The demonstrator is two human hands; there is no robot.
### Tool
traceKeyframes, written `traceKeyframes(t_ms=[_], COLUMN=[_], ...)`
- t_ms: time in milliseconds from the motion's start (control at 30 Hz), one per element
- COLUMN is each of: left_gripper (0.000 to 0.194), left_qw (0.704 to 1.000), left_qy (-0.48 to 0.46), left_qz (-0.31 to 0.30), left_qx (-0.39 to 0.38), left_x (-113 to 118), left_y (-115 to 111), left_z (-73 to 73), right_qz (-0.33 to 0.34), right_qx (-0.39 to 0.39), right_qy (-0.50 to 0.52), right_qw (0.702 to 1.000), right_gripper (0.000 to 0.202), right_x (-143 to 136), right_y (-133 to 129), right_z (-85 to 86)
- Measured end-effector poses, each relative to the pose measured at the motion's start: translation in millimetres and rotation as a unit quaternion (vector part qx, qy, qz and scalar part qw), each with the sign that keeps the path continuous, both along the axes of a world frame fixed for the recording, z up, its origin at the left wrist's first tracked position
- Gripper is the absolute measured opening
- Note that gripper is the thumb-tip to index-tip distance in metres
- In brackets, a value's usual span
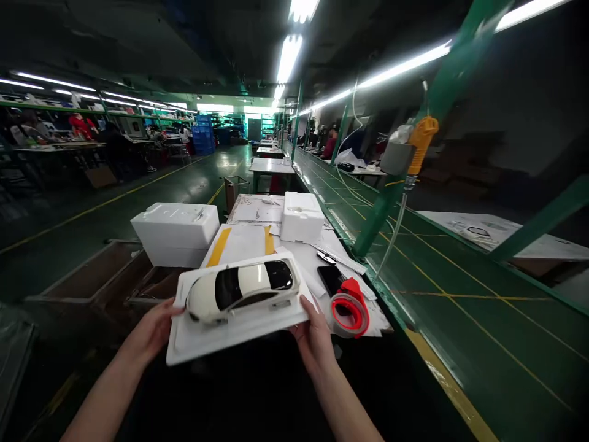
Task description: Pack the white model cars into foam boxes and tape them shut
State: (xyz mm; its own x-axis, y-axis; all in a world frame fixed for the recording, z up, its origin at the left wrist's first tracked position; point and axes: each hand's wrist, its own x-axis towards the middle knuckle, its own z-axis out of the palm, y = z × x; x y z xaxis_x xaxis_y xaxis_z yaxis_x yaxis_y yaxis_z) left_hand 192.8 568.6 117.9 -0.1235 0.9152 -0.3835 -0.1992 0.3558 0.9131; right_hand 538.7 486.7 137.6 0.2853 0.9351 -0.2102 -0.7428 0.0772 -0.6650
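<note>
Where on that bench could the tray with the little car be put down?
Bare patch: the white sheet with yellow strips between the big foam box and small foam block. Crowded on the right: phone and red tape dispenser. Both hands grip the tray.

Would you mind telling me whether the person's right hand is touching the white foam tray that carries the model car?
Touching. The head view shows the right hand gripping the right edge of the white foam tray, thumb pressed on its rim beside the white model car.
</note>
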Motion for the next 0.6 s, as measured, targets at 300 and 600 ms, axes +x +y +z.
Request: traceKeyframes(t_ms=[300, 600], left_gripper=[0.019, 0.050], left_qw=[0.988, 0.944], left_qy=[0.147, 0.324], left_qz=[-0.027, -0.023], left_qx=[0.036, 0.052], left_x=[33, 28], left_y=[77, 67], left_z=[13.4, 32.5], right_qz=[0.078, 0.160], right_qx=[-0.029, -0.144], right_qy=[-0.353, -0.790], right_qw=[0.932, 0.574], right_gripper=[0.049, 0.030], right_x=[8, 80], right_y=[15, 77], right_z=[-7.0, 64.4])
